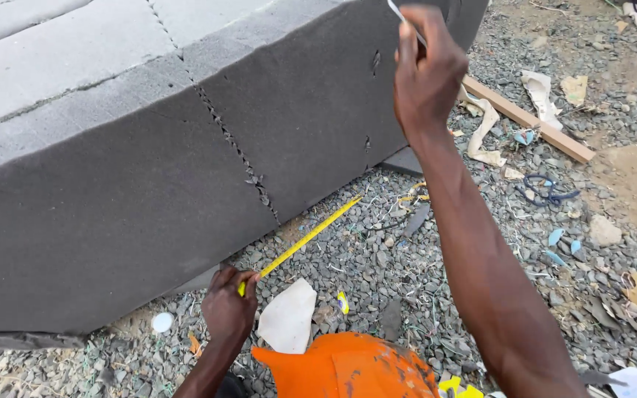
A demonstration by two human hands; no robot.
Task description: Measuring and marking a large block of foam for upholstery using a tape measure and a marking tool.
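The large grey foam block (149, 147) stands on grey gravel (407, 280), filling the left. At its foot the left hand (228, 308) pinches a yellow tape-measure blade (304, 239) lying along the gravel. Further right, the right hand (427, 70) is closed around a thin silvery tool (405, 21) against the foam's upper face.

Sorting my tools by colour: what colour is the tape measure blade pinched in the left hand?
Yellow. The tape measure blade shows in the head view, stretched from the left hand.

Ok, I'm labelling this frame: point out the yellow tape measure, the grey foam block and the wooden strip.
yellow tape measure (304, 239), head view, mid-blade.
grey foam block (112, 191), head view, front face.
wooden strip (528, 119), head view, middle of its length.
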